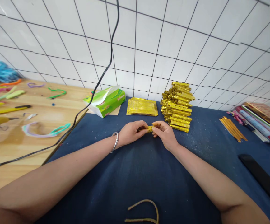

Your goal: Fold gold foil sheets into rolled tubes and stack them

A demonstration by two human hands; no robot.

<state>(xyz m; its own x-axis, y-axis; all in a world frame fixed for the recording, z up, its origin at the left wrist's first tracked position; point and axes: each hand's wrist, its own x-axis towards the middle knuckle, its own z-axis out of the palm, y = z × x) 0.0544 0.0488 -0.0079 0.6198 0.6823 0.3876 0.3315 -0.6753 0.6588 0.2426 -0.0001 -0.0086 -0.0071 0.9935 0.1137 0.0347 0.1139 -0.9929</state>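
Observation:
Between my two hands, over the dark blue table surface, is a small strip of gold foil paper (150, 128). My left hand (135, 132) pinches its left end, thumb against fingers, with a silver bangle on the wrist. At the right end, my right hand (164, 133) is closed on the same strip with thumb and fingertips. Just behind the hands lies a flat stack of gold foil sheets (141, 106). A tall pile of folded gold foil strips (178, 107) stands behind and right of my right hand.
A green tissue pack (111, 101) sits at the back left. A black cable (103, 74) hangs across the left side. Gold sticks (233, 129), books (261, 121) and a long black object (263, 175) lie right. A curved tan strip (157, 211) is in front. Craft pieces (4, 93) cover the wooden table (62, 119).

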